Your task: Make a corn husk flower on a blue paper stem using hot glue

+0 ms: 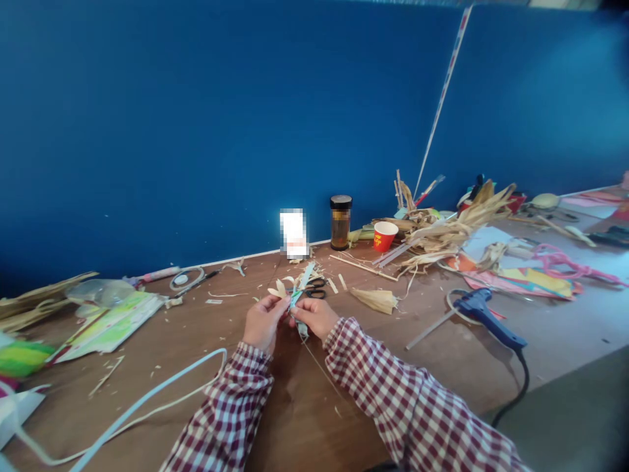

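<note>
Both hands, the left hand point(263, 321) and the right hand point(317, 316), pinch a pale blue strip point(301, 288) with dried husk petals point(278, 288), held just above the worktop point(295, 406). Black scissors point(314, 288) lie just behind the strip; a blue glue gun point(486, 318) rests well to its right.

Sleeves point(393, 393): dark red and white check, both arms. Strip point(301, 285) held between the hands: pale blue-green, with cream petal-shaped pieces point(278, 289) beside it. Desk point(432, 354): brown wood. Wall point(196, 118): deep blue. Glue gun point(484, 314): blue body, black cord. Paper cup point(384, 236): red, white inside, yellow print. Jar point(341, 223): amber, black lid. Scissors point(315, 288): black handles. Husks point(452, 229): straw-tan. Packet point(111, 324): green and yellow print on white. Cord point(147, 396): light blue and white.
</note>
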